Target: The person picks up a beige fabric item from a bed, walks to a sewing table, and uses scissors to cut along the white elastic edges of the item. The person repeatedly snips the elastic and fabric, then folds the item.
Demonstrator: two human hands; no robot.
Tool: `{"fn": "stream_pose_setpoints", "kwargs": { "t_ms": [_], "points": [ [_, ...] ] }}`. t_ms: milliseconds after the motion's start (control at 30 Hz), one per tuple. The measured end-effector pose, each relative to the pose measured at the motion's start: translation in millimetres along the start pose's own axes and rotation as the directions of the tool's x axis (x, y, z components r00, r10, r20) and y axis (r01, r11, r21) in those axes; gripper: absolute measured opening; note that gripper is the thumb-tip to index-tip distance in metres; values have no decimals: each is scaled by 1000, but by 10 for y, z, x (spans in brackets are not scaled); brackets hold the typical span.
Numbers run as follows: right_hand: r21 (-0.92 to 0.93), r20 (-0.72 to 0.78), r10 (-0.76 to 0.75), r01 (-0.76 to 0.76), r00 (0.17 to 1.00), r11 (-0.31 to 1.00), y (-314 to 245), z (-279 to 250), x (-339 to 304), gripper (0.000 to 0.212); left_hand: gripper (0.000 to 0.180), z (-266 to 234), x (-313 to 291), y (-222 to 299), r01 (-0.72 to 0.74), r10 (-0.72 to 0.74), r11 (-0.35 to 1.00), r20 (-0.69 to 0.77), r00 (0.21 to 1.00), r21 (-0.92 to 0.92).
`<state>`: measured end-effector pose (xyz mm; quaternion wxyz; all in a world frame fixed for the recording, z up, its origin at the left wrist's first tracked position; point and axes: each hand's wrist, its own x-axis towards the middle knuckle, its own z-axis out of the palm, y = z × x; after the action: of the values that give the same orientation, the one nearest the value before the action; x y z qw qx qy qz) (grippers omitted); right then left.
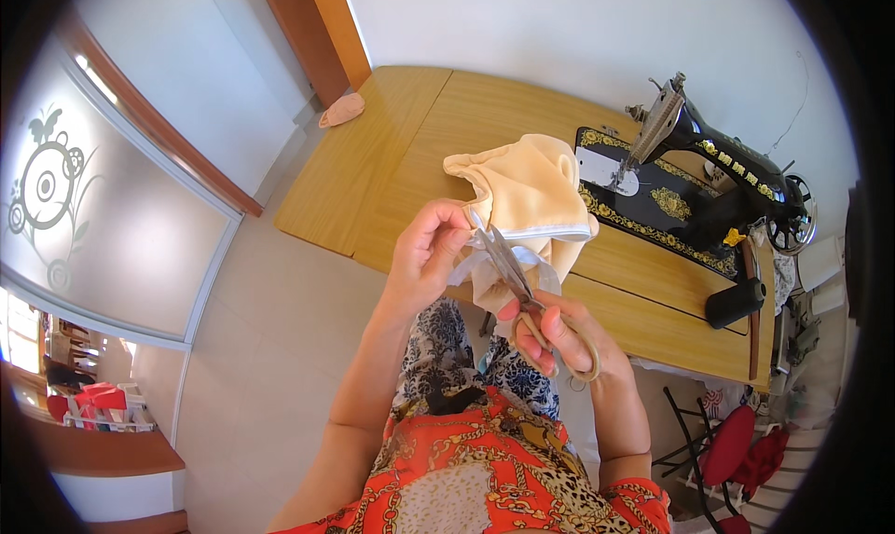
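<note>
Pale yellow fabric (536,184) lies bunched on the near part of the sewing table, with a whitish strip (550,231) along its lower edge. My left hand (431,253) pinches the fabric's left edge between thumb and fingers. In my right hand (566,332) is a pair of scissors (508,264), fingers through the beige handle loops. Their blades point up and left, with the tips at the fabric edge beside my left fingertips. Whether the blades are apart at the tips is hard to tell. Sheer whitish material (489,287) hangs below, partly behind the scissors.
A black sewing machine (713,147) with gold decoration stands at the table's right. Near it sit a black thread cone (735,303) and a brown wooden strip (751,310). A small pinkish object (342,111) lies at the wooden table's (373,171) far left corner. A red-seated folding chair (727,445) is at lower right.
</note>
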<state>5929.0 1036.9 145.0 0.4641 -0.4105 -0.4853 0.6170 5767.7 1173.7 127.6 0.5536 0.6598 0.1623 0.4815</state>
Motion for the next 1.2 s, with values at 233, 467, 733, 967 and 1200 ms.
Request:
{"fn": "stream_pose_setpoints", "kwargs": {
  "t_ms": [233,467,733,967,1200],
  "points": [
    [23,10,16,-16,1000,1000,-19,-17,-5,57,5,-16,11,21,27,-28,999,28,999,21],
    [23,14,22,-22,1000,1000,16,-51,16,54,4,-104,27,9,11,-15,999,121,992,35],
    [24,-34,-9,10,999,1000,143,-24,27,50,4,-112,13,-39,55,-47,997,135,990,-58],
    [-88,-96,-32,23,995,996,135,-1,22,42,4,-103,8,-16,87,-76,993,131,988,-82],
    [-93,-116,-43,32,992,995,142,26,30,40,4,-104,8,-5,79,-69,994,118,991,-76]
  ]
}}
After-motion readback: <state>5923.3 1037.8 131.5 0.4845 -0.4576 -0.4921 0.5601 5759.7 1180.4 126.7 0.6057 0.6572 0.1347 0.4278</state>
